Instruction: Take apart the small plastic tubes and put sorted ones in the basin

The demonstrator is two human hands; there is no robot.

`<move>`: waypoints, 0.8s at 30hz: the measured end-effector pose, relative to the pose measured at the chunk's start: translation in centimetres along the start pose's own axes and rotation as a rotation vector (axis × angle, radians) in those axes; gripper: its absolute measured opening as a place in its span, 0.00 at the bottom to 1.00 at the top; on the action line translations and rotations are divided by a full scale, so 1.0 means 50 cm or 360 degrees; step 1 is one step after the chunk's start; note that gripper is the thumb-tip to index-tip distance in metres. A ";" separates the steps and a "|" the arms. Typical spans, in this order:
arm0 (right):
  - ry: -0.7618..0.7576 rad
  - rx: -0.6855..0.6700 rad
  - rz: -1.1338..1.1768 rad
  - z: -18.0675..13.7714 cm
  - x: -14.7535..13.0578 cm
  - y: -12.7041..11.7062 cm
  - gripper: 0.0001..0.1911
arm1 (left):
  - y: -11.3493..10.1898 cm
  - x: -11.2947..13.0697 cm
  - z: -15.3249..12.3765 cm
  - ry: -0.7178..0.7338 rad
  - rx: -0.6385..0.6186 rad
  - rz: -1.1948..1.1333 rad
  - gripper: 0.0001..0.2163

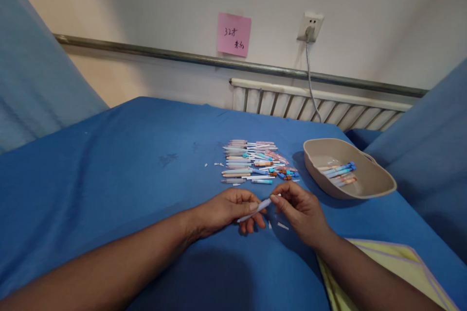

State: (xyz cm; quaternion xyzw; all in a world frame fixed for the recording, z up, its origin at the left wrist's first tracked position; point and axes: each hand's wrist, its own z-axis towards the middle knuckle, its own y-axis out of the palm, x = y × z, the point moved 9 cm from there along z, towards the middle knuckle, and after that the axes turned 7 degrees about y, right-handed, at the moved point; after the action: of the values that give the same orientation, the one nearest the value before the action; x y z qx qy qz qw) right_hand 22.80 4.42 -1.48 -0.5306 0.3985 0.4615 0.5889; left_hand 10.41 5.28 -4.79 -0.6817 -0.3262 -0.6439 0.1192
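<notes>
A pale lavender-white pen slants between my two hands above the blue cloth. My left hand is closed round its barrel, thumb on top. With thumb and fingertips, my right hand pinches the pen's upper right end, where a small white tip shows. Whether that tip is a separate piece I cannot tell. Just beyond my hands lie rows of pen parts: barrels, white refills and coloured pieces. Small white pieces rest on the cloth below my right hand.
A beige basket to the right holds several pens. A yellow cloth or bag lies under my right forearm. Behind the table are a radiator, a metal pipe and a plugged-in socket. Blue curtains hang at both sides.
</notes>
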 end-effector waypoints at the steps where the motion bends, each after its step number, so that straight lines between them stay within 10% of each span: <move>1: 0.0037 -0.0007 0.0074 0.001 0.001 -0.001 0.11 | -0.001 0.001 0.000 0.0001 -0.0005 0.0007 0.15; 13: 0.0095 -0.0490 0.0236 -0.022 -0.008 0.047 0.13 | 0.039 -0.025 -0.031 -0.0144 -0.0194 0.0060 0.16; 24: -0.0052 -0.0489 -0.0200 -0.027 -0.028 0.044 0.11 | 0.034 -0.028 -0.038 -0.0167 -0.0203 0.0095 0.14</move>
State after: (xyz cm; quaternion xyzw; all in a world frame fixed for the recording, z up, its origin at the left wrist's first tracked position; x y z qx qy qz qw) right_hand 20.37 2.93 -0.87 -0.6306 0.2796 0.4879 0.5349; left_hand 9.97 2.50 -5.45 -0.7300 -0.2700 -0.6230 0.0775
